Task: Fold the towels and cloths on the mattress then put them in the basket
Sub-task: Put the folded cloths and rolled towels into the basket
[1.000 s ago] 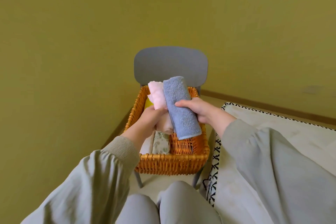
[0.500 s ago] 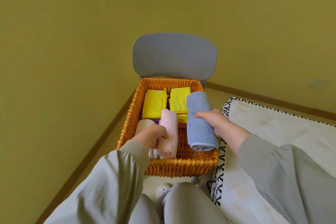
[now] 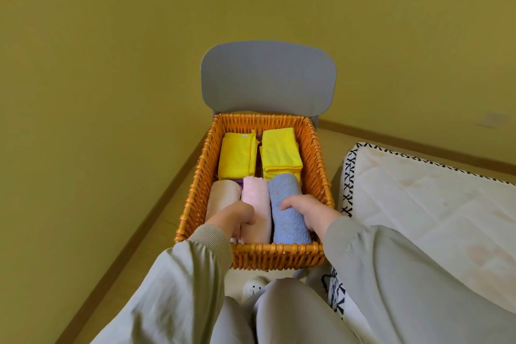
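The wicker basket holds two folded yellow cloths at its far end and, packed wall to wall at the near end, a beige roll, pink roll and blue roll — left to right. The left hand curls round the pink roll, the right hand round the blue roll — fingertips mostly hidden. The mattress lies just right.

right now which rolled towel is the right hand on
The blue towel, rightmost of three rolls; the right hand grips it. The left hand holds the pink towel.
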Tool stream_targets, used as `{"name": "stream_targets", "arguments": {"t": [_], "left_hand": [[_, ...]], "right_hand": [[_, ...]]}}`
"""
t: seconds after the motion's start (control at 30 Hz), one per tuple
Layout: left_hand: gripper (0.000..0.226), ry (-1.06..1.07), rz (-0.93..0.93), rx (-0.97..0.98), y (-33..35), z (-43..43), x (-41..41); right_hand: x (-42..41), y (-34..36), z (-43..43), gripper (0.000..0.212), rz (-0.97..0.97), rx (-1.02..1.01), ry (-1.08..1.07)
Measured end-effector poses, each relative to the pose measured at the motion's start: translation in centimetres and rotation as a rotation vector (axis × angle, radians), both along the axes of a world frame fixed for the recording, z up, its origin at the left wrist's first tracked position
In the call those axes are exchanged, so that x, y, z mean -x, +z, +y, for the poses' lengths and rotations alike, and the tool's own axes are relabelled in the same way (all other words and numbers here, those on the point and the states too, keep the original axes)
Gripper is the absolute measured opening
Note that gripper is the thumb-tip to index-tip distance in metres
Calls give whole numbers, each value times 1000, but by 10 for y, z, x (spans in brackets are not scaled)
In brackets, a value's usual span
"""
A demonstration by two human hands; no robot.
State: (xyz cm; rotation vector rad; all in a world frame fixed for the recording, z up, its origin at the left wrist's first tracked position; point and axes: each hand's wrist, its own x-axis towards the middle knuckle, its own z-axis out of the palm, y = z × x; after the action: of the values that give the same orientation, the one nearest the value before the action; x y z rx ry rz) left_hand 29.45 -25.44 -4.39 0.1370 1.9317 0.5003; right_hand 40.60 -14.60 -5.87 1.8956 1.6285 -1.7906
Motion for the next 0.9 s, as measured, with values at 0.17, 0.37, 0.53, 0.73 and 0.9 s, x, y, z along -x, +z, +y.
{"name": "stream_targets", "arguments": {"t": [0.17, 0.37, 0.53, 0.73, 0.9], "left_hand": [[47, -371, 337, 49, 7, 8, -1], [87, -971, 1018, -126, -2, 1, 3], [68, -1317, 976, -68, -9, 0, 9], [72, -1297, 775, -55, -6, -8, 24], [98, -1309, 742, -65, -7, -11, 24]], "right_hand": [[3, -12, -3, 85, -126, -34, 36], [8, -21, 1, 96, -69, -54, 13], [6, -25, 0, 100, -11, -10, 69], [2, -22, 6, 81, 108, 115, 3], [7, -11, -4, 83, -227, -84, 98]]}}
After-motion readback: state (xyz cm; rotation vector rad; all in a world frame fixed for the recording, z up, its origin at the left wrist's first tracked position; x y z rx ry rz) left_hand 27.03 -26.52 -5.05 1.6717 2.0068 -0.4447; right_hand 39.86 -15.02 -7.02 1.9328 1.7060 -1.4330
